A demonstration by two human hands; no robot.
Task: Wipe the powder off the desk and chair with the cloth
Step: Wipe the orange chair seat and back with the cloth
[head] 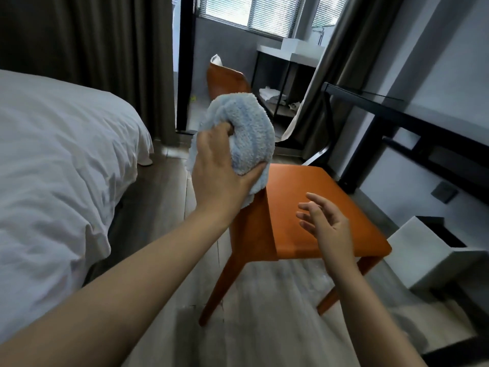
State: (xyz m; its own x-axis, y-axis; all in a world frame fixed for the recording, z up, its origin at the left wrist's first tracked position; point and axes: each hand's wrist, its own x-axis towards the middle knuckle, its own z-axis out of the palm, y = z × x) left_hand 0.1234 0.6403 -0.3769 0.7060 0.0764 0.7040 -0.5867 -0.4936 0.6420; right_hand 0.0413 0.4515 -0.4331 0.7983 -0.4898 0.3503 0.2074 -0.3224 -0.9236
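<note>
Head view, centre frame: left hand (219, 165) grips the cloth (243, 128), a bunched pale-blue terry one. Its fingers are curled into the wad and the thumb is clamped on the lower right side. The cloth's lower corner meets the top edge of the chair (304, 202) back, which shows edge-on.

Right hand (325, 221) hovers over the orange seat at 5 o'clock from the cloth, fingers loosely spread and holding nothing. Can't tell whether it touches the seat.

Edges and room:
- Bed (53, 154) fills 9 o'clock. A strip of bare floor (169, 207) runs between its edge and the chair legs.
- Black-framed table (397, 123) sits at 2 o'clock, its near leg just beyond the seat's far right corner, with a narrow gap between them.
- White box (428, 250) at 4 o'clock, open top, sits near the seat's front right corner but apart from it.
- Second chair (227, 80) at 12 o'clock, behind the cloth and well apart.
- Curtain (330, 88) hangs between that chair and the table end.

Floor under the seat shows pale smears, too blurred to tell whether they are powder.
</note>
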